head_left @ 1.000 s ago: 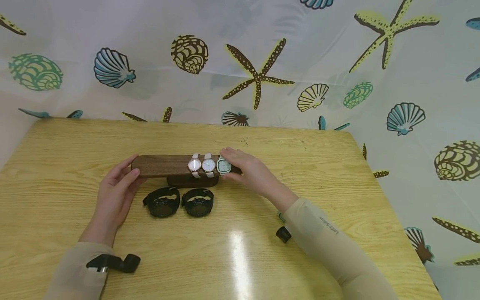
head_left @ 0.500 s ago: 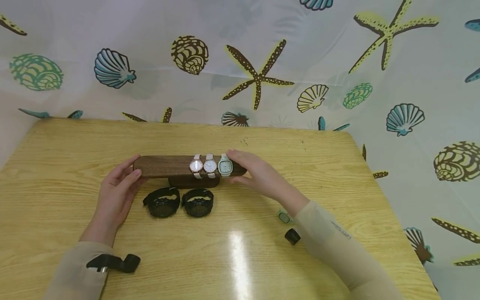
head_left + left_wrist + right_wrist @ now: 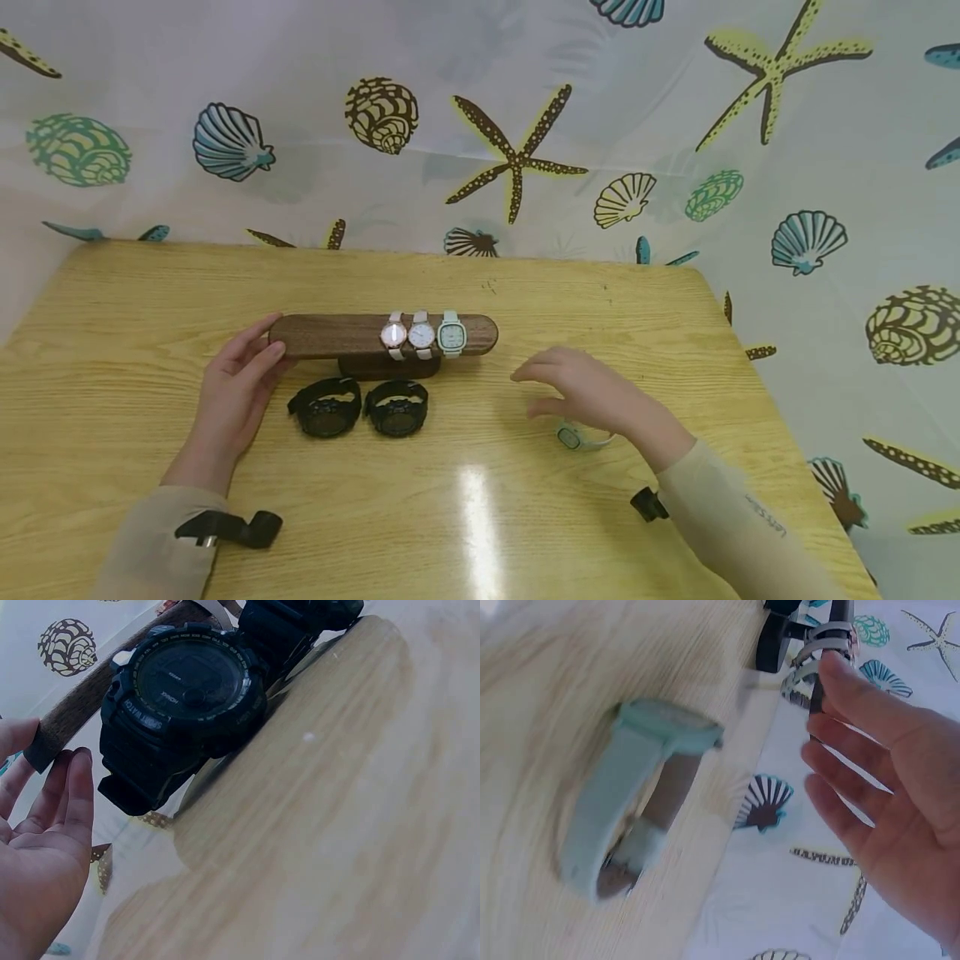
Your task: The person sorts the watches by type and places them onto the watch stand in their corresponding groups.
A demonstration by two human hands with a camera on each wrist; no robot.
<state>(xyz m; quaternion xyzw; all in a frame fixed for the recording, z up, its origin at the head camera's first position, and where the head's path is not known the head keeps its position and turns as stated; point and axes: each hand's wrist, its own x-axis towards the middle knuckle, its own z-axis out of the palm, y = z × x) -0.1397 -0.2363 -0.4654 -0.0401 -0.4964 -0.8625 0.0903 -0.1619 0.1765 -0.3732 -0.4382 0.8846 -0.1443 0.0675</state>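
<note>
A dark wooden watch stand (image 3: 330, 336) carries three watches on the right half of its bar: a rose-gold-rimmed watch (image 3: 393, 335), a white-dialled watch (image 3: 422, 335) and a mint square watch (image 3: 452, 335). My left hand (image 3: 238, 400) pinches the bar's left end between thumb and fingers, also seen in the left wrist view. To the right of the stand, my right hand (image 3: 592, 396) hovers with fingers spread and nothing in it. Just below that hand a second mint watch (image 3: 573, 437) lies on the table, its strap looped, large in the right wrist view.
Two black sport watches (image 3: 326, 408) sit side by side in front of the stand. The wooden table (image 3: 360, 533) ends at the back against a cloth (image 3: 300, 67) printed with shells and starfish. Each sleeve bears a small black wrist camera (image 3: 258, 529).
My right hand has let go of the stand's right end and moved right and toward me, over the loose mint watch. The stand shifted slightly right; my left hand stays on it.
</note>
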